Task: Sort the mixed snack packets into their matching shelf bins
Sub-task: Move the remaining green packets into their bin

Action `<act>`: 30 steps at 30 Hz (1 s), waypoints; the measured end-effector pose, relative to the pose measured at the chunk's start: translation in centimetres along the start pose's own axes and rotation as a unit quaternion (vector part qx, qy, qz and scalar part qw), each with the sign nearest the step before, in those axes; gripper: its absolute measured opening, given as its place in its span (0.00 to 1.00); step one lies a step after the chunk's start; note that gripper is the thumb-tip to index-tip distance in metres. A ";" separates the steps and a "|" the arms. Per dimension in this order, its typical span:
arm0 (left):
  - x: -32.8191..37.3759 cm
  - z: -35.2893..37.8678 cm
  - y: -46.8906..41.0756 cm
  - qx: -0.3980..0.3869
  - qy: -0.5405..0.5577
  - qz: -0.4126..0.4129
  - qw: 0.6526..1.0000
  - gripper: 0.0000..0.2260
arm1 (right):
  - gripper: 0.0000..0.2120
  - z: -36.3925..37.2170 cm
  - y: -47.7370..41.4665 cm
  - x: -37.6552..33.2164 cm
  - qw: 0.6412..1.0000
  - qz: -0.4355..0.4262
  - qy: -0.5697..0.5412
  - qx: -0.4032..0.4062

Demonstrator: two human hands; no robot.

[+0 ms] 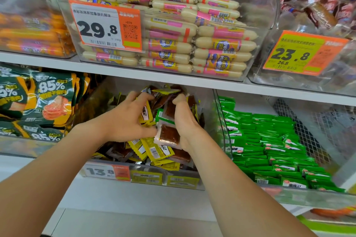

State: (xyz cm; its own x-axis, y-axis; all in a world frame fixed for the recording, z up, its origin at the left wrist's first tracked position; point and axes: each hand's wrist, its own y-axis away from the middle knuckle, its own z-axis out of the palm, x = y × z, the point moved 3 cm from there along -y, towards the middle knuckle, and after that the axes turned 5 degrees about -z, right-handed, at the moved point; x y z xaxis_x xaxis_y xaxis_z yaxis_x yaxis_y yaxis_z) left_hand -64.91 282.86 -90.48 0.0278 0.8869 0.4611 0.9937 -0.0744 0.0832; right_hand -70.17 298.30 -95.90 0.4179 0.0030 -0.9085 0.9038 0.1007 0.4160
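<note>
Both of my hands are inside the middle clear bin (146, 178) on the lower shelf, which holds a mixed heap of yellow snack packets (154, 152) and brown ones. My right hand (185, 121) grips a stack of clear packets with brown contents (168, 135), one of them green-edged (159, 114). My left hand (128, 119) is closed on several yellow packets (146, 113) beside that stack, its thumb touching the stack's lower edge. The bin to the right (223, 121) is filled with green packets (269, 140).
The bin at left holds green-and-orange bags marked 85% (48, 102). On the shelf above stand bins of white sausages (221, 44), orange sausages (34, 34) and brown wrapped snacks (323, 5). Price tags read 29.8 (105, 26), 23.8 (296, 54) and 13.8 (106, 171).
</note>
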 end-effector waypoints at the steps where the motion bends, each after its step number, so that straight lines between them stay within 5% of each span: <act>1: -0.2 0.0 0.0 0.012 0.012 0.012 1.000 0.48 | 0.36 0.2 1.8 -1.1 1.000 -0.008 0.000 0.000; 4: -0.7 -0.1 0.1 0.075 0.032 0.056 0.995 0.45 | 0.23 -0.6 3.0 -2.2 0.999 -0.028 -0.012 -0.014; 10: 0.9 -0.7 1.0 0.195 -0.095 0.149 0.965 0.41 | 0.14 -1.5 2.7 -4.3 0.990 -0.124 0.035 -0.054; 15: 1.9 -0.2 1.0 0.169 -0.175 0.192 0.951 0.32 | 0.27 -1.6 2.7 -3.7 0.986 -0.151 0.021 -0.063; 20: 0.4 -0.5 0.8 0.167 -0.179 0.131 0.961 0.30 | 0.34 -1.6 2.8 -3.6 0.986 -0.153 -0.020 -0.055; 23: -0.2 -1.0 1.1 0.182 -0.195 0.082 0.960 0.33 | 0.38 -1.5 5.3 -4.2 0.974 -0.183 0.107 -0.086; 26: 0.4 -1.0 1.6 0.193 -0.162 0.077 0.965 0.33 | 0.40 -1.0 7.9 -3.8 0.920 -0.232 0.282 -0.139; 30: 1.2 -1.5 2.4 0.145 -0.091 0.094 0.981 0.43 | 0.44 0.9 9.6 -2.6 0.873 -0.326 0.363 -0.031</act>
State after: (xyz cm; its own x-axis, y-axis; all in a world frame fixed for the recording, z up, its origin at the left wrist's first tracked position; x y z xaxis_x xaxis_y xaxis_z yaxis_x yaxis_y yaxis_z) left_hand -62.65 283.00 -88.39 0.2057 0.9387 0.2765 0.9575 -0.1347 -0.2550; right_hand -62.52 298.36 -89.54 -0.3715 0.5518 -0.7467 0.9114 0.3699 -0.1801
